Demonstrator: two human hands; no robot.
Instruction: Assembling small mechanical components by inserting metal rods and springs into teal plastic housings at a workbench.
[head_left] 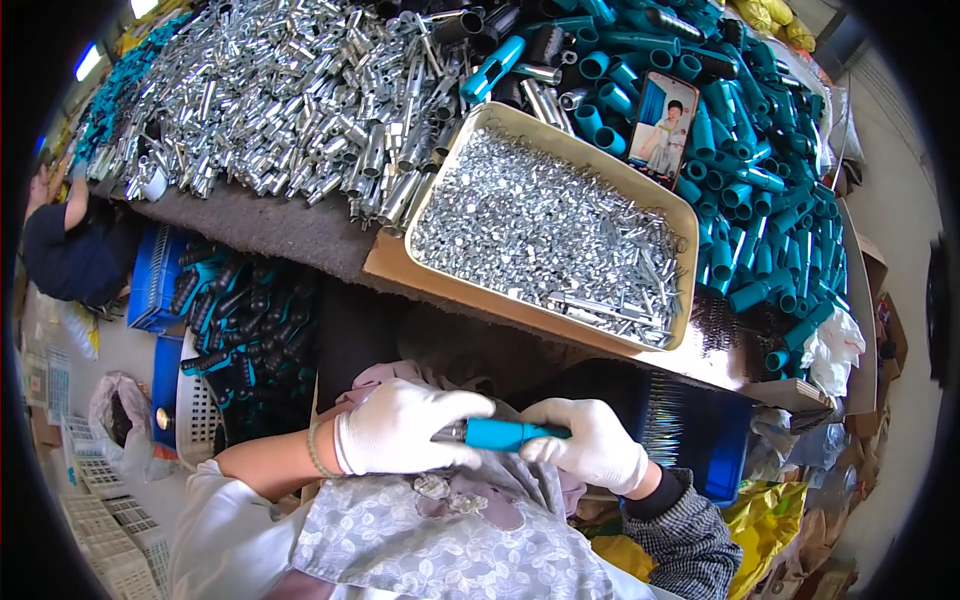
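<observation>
While both forearms [268, 463] slanted inward over a grey floral apron [430, 545], the left hand [405, 428], white-gloved, wrapped the metal end of a teal tube [497, 434], thumb on top and fingers curled beneath. The right hand [592, 443], gloved too, pinched the other end, wrist angled in. So yeah, the tube sat roughly level, gripped at both ends. Just beyond was the tabletop [270, 228], with a tan tray [668, 341] of tiny metal bits [540, 225] near its edge. Farther back, silvery parts [270, 90] were heaped left, teal shells [740, 190] right.
</observation>
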